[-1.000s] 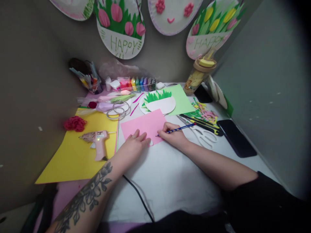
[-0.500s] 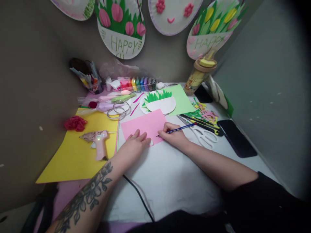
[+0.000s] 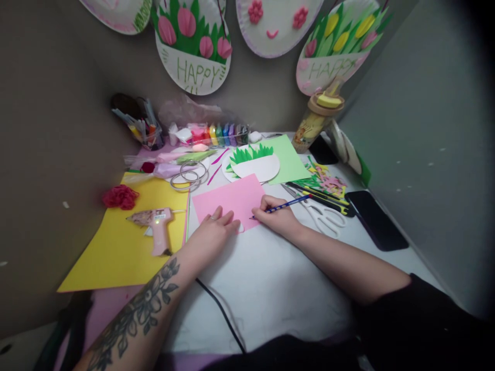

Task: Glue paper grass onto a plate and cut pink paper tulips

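A pink paper sheet lies on the white table in front of me. My left hand rests flat on its near edge, fingers spread, pinning down a small white cut-out shape. My right hand grips a blue pencil whose tip touches the pink sheet close to that shape. Just beyond the pink sheet lies a white paper plate with green paper grass.
A pink glue gun lies on a yellow sheet at left, its black cord running toward me. White scissors, pens and a black phone lie right. Paint pots, wire rings and a jar stand behind.
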Demonstrator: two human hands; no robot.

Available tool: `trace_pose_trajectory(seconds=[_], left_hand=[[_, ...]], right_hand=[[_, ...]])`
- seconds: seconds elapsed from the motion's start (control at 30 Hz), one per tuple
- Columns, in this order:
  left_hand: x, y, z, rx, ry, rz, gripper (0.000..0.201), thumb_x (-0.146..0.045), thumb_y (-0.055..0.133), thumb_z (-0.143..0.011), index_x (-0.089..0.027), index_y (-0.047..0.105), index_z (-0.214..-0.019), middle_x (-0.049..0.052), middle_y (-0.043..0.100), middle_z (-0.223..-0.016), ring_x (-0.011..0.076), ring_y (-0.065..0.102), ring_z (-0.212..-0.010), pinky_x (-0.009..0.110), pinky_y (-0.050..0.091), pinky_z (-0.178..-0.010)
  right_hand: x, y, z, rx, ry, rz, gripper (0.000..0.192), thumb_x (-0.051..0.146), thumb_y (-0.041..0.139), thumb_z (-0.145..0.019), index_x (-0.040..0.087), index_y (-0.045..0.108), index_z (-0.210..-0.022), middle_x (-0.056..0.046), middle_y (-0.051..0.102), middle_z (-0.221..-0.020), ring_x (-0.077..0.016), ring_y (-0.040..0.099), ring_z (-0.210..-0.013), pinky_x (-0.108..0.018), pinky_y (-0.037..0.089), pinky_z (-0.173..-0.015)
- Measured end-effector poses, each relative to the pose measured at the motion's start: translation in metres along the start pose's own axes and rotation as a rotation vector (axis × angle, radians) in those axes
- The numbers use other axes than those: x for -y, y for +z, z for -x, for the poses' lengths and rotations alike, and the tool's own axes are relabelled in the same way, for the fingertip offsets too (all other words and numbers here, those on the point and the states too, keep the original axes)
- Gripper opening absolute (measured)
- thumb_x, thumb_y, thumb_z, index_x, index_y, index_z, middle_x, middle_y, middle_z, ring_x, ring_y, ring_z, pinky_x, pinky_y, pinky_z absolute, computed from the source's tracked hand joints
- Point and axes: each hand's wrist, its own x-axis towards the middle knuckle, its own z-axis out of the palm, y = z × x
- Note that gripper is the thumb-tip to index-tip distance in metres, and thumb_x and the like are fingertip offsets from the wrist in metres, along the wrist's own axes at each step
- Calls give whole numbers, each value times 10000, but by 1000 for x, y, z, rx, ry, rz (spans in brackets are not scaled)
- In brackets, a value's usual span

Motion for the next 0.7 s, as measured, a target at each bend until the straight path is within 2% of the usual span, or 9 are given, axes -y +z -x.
trace_pose_trajectory(seconds=[0.23,0.4,0.7], left_hand=[[1,2,0,-12,5,8,458,-77,328,-884,-201,523,-1280,119,504,-1350,338,367,-1310,499,426,-990],[1,2,0,-30,6,2,466,-69,346,-876,-217,521,-1281,107,521,-1328,314,381,-1305,474,423,-1001],[0,-1,0,11,-6,15,469,-74,330,-882,-208,516,-1291,109,501,-1360,326,352,-1331,487,405,-1019]], right_hand=[[1,1,-2,4,12,-26,269,253,616,-703,209,403,-544,58,447,-499,-110,418,-510,-234,315,-507],[0,0,-1,18,10,-29,270,236,608,-694,211,386,-543,63,421,-496,-107,397,-507,-235,300,-501],[0,0,-2,16,20,-33,260,242,602,-693,210,390,-546,63,421,-500,-108,394,-509,-237,300,-505]])
